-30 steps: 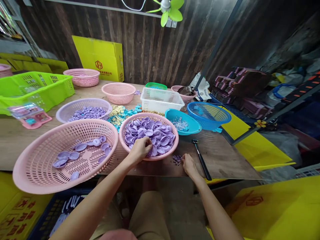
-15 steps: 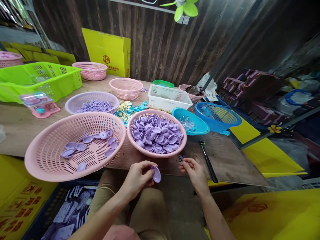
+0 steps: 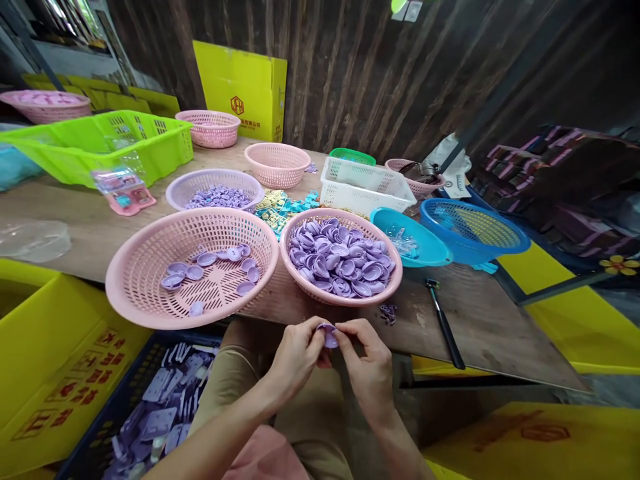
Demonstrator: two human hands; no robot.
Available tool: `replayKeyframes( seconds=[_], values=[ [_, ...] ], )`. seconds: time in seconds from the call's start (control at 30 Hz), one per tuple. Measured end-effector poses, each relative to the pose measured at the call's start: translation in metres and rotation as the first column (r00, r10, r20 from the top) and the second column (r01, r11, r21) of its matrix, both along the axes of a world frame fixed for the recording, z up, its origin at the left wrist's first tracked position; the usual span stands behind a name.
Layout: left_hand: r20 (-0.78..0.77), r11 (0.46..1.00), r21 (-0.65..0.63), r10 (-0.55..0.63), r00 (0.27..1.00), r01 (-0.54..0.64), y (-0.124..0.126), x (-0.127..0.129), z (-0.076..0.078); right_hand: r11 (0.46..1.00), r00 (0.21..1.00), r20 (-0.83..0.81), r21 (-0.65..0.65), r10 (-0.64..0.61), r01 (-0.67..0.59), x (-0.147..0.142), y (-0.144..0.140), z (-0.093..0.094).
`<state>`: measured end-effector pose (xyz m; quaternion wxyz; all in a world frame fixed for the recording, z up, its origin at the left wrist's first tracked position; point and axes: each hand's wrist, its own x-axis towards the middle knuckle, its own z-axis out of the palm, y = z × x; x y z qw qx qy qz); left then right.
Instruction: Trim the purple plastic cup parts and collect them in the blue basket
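1. The tabletop carries many baskets; the green crate sits at its 10 o'clock end.
2. The large pink basket, at 9 o'clock from the hands, holds about ten purple shells spread over its floor.
3. The pink bowl basket at 12 o'clock is heaped with purple shells, too many to count.
4. Behind them stand a lilac basket of small purple bits, one white basket, one teal bowl with clear pieces, and one blue basket.
5. A dark tool lies at 2 o'clock.
6. Below the tabletop edge, the left hand and right hand meet, the fingers of both pinching one purple shell between them.
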<state>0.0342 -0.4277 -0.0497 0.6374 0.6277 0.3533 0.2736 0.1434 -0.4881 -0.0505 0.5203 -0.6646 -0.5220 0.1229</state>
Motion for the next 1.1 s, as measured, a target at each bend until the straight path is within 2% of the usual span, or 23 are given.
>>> replayKeyframes(
  seconds=[0.13, 0.33, 0.43, 0.57, 0.67, 0.93, 1.0, 1.1],
  values=[
    [0.004, 1.0, 0.018, 0.019, 1.0, -0.019, 0.0, -0.004, 0.001, 1.0, 0.964, 0.266, 0.007, 0.001, -0.003, -0.001, -0.002, 0.001],
    [-0.107, 0.977, 0.193, 0.112, 0.988, -0.09, 0.002, -0.005, -0.005, 0.995, 0.9, 0.428, -0.088, 0.076, -0.042, 0.003, -0.004, 0.005],
    [-0.137, 0.972, 0.217, 0.127, 0.982, -0.096, 0.002, -0.007, -0.005, 0.995, 0.921, 0.388, -0.095, 0.045, -0.009, -0.003, -0.005, 0.014],
    [-0.132, 0.964, 0.254, 0.12, 0.984, -0.084, -0.001, -0.008, -0.002, 0.999, 0.963, 0.267, -0.001, -0.048, 0.051, -0.018, -0.005, 0.023],
    [-0.134, 0.95, 0.298, 0.135, 0.982, -0.09, -0.002, -0.008, 0.0, 0.997, 0.971, 0.227, 0.001, -0.076, 0.078, -0.025, -0.002, 0.022],
    [-0.147, 0.963, 0.26, 0.109, 0.983, -0.068, -0.002, -0.01, 0.005, 0.995, 0.981, 0.182, -0.062, -0.069, 0.082, -0.025, -0.001, 0.019],
    [-0.186, 0.948, 0.314, 0.121, 0.975, -0.058, -0.003, -0.011, 0.005, 0.994, 0.981, 0.18, -0.066, -0.07, 0.083, -0.026, -0.001, 0.018],
    [-0.261, 0.878, 0.476, 0.19, 0.947, -0.045, -0.004, -0.012, 0.002, 0.993, 0.961, 0.256, -0.018, -0.105, 0.114, -0.029, 0.001, 0.015]
  ],
)
